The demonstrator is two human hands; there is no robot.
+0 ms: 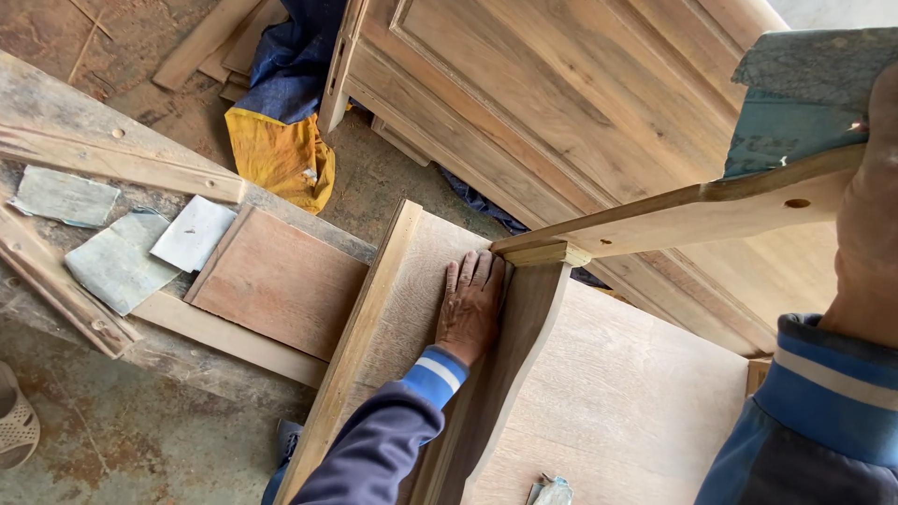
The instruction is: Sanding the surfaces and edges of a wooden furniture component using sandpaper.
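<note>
My left hand [470, 304] lies flat, fingers together, on a pale wooden panel [617, 402], pressed against a curved wooden side piece [519, 346] standing on edge. A long wooden rail [673, 220] with a drilled hole runs from the top of that piece up to the right. My right hand [875, 159] is raised at the right edge and shows mostly as wrist and forearm. It holds a folded blue-green sandpaper sheet [800, 93] just above the rail's far end. The fingers are hidden behind the sheet.
A large panelled wooden door [561, 93] leans behind. Yellow and blue cloth [281, 150] lies on the dusty floor. The rough bench at left carries a reddish board [281, 281] and worn sandpaper pieces [117, 262]. A sandal [14, 425] shows at lower left.
</note>
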